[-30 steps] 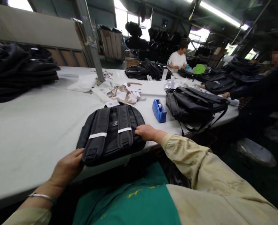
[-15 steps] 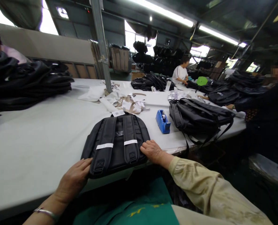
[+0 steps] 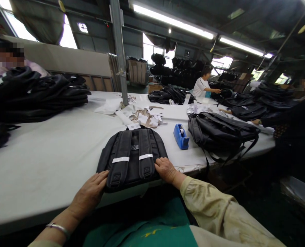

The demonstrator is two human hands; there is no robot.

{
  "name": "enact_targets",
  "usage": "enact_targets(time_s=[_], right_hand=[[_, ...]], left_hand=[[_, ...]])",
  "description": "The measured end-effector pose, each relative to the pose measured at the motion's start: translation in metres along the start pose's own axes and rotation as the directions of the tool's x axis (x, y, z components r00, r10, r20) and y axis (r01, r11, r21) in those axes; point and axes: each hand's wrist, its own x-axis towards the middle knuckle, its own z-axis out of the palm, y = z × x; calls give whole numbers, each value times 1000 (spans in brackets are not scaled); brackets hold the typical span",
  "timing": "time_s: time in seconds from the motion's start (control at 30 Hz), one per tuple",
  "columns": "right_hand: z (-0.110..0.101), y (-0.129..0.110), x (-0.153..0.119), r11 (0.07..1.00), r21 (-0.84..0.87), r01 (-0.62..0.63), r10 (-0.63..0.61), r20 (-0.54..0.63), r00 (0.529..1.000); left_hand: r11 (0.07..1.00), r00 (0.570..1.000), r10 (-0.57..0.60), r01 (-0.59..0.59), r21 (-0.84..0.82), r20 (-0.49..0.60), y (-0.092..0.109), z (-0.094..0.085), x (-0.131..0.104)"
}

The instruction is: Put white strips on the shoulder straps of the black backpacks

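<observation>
A black backpack (image 3: 135,159) lies flat on the white table in front of me, its shoulder straps facing up. A strip of white tape (image 3: 120,160) crosses one strap, and another strip (image 3: 145,156) crosses the other. At its top handle is a white paper tag (image 3: 134,126). My left hand (image 3: 92,188) grips the lower left side of the backpack, thumb hidden. My right hand (image 3: 166,169) holds its lower right side with curled fingers. To the right of the backpack stands a blue tape dispenser (image 3: 181,136).
More black backpacks (image 3: 220,128) lie on the right, straps hanging over the table edge. Paper scraps (image 3: 148,117) lie beyond, near a metal post (image 3: 121,55). Black bags (image 3: 39,92) are piled at left by a person. Co-workers are at the far side and the right.
The view has turned a little to the left. Both hands stay on the backpack, which has barely moved. The co-worker at the back has stretched an arm out to the right.
</observation>
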Motion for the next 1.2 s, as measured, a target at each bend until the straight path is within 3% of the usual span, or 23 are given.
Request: enact_targets(time_s=[0.13,0.2,0.27,0.37,0.47,0.53,0.6,0.7,0.83,0.93,1.0,1.07,1.2], right_hand=[[-28,14,-9,968,251,22,-42,73,996],[-39,19,-10,895,445,23,-24,-3,1000],[-42,16,-5,826,563,-9,86,-110,990],[-33,-6,9,820,558,-129,247,-142,959],[-22,-32,18,878,429,-214,236,2,972],[-20,-38,19,898,373,-234,210,104,972],[-25,-31,18,888,386,-250,206,152,967],[-41,-5,28,857,459,-234,214,95,972],[-61,25,79,852,479,-212,246,-8,969],[-62,31,128,860,424,-284,276,82,958],[-50,29,151,865,371,-338,293,175,940],[-29,24,160,868,325,-377,295,274,915],[15,12,148,854,301,-425,298,385,873]], left_hand=[[977,997,-30,45,-208,74,-3,-25,-1],[953,989,-142,146,-266,33,-1,-37,4],[933,971,-240,228,-278,-12,10,-40,14],[939,958,-277,285,-194,70,36,-28,33],[950,927,-294,311,-41,232,59,-11,44],[948,906,-303,319,-8,295,63,-9,44],[935,894,-307,347,-71,327,56,-17,43],[898,903,-318,384,-213,288,30,-36,55],[933,946,-274,305,-191,173,-6,-45,113],[978,958,-159,186,-96,237,-16,-25,165],[981,931,-175,194,-29,321,-16,-3,185],[972,885,-223,232,29,409,-13,20,190],[964,814,-259,256,78,521,-1,52,170]])
